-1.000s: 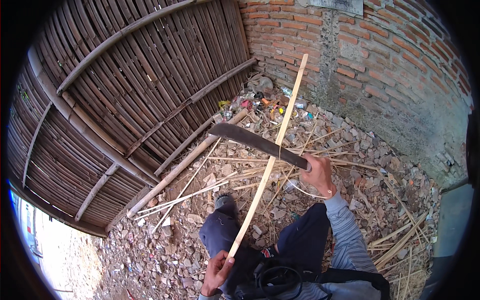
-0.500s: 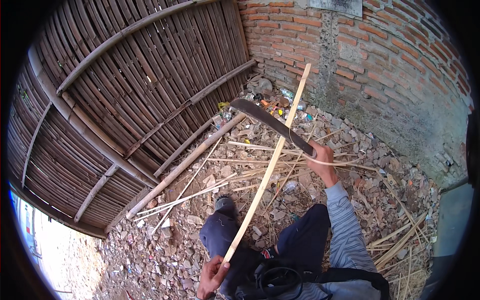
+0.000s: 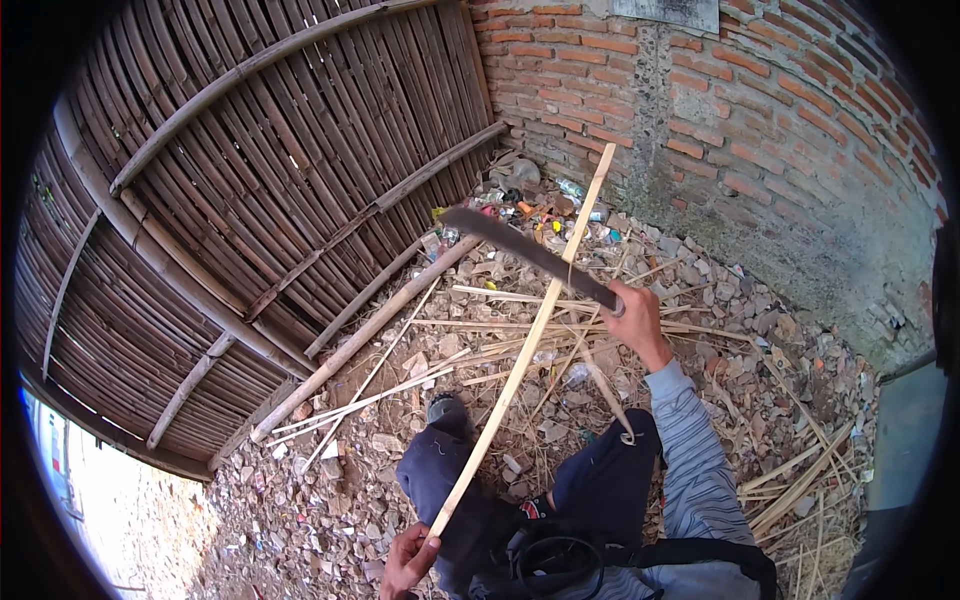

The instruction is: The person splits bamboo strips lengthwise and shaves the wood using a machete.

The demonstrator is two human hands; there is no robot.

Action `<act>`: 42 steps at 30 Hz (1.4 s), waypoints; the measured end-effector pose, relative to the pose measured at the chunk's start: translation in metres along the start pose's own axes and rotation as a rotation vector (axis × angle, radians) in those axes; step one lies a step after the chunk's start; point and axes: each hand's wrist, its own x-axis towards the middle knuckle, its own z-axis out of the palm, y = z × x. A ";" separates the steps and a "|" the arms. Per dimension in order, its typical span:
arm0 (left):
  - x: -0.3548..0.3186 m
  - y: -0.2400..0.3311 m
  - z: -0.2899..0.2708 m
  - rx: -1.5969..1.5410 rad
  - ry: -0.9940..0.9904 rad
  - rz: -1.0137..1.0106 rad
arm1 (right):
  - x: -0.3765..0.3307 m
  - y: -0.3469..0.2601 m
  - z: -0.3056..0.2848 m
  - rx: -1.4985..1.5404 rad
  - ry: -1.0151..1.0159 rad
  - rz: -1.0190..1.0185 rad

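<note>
A long pale bamboo strip (image 3: 520, 365) slants from low left up toward the brick wall. My left hand (image 3: 408, 562) pinches its near end between thumb and fingers. In my right hand (image 3: 637, 325) is the handle of a machete (image 3: 530, 250), whose dark, slightly blurred blade points up and left. The blade crosses the strip in its upper half; a thin curl shows at the crossing. Below my right hand a pale shaving (image 3: 608, 392) hangs or falls above my knee, its lower end curled.
Several split bamboo strips (image 3: 480, 350) lie on the rubble ground ahead, and more (image 3: 800, 490) at the right. A bamboo slat wall (image 3: 300, 160) with a pole (image 3: 370, 335) at its foot stands left. A brick wall (image 3: 780, 170) closes the right; litter (image 3: 545, 210) fills the corner.
My left hand has drawn the strip a little toward me and down. The machete has shifted slightly left, and the shaving by my right hand has dropped from beside it to below it.
</note>
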 end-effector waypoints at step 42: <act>-0.050 -0.063 -0.080 -0.232 0.147 -0.013 | -0.041 0.180 0.037 0.167 0.043 0.696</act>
